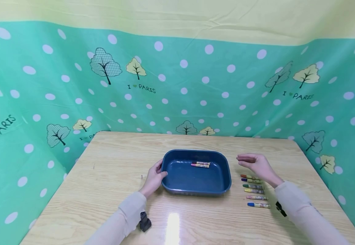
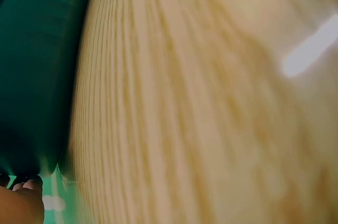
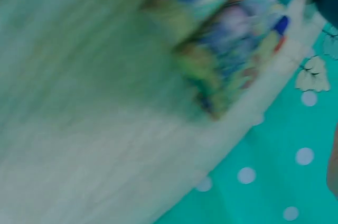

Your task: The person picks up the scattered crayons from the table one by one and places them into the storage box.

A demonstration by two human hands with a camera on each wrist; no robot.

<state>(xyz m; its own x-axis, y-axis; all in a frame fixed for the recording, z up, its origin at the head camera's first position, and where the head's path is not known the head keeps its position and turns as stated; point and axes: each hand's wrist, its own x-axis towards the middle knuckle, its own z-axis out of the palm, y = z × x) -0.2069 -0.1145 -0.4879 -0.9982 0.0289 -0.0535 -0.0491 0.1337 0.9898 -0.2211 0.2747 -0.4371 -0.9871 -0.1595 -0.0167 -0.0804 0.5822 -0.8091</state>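
A dark blue rectangular plastic basin (image 1: pixel 195 189) stands on the table. My left hand (image 1: pixel 153 178) grips its left wall, thumb over the rim and fingers outside. In the left wrist view the fingers (image 2: pixel 27 203) show at the basin's end. Inside the basin lie two crayons, one pink-tipped (image 1: pixel 200 165) and one dark-tipped (image 1: pixel 202 163). My right hand (image 1: pixel 257 166) hovers between the basin and a column of several crayons, fingers extended loosely and holding nothing visible. That column runs from an orange-tipped crayon (image 1: pixel 249 177) down to a blue-tipped crayon (image 1: pixel 258 205).
The pale wooden table (image 1: pixel 103 200) ends at a green dotted curtain (image 1: pixel 183 102) behind and at the sides. Dark wrist-camera mounts hang under both sleeves, one mount (image 1: pixel 145 222) at the left and another mount (image 1: pixel 280 208) beside the crayons.
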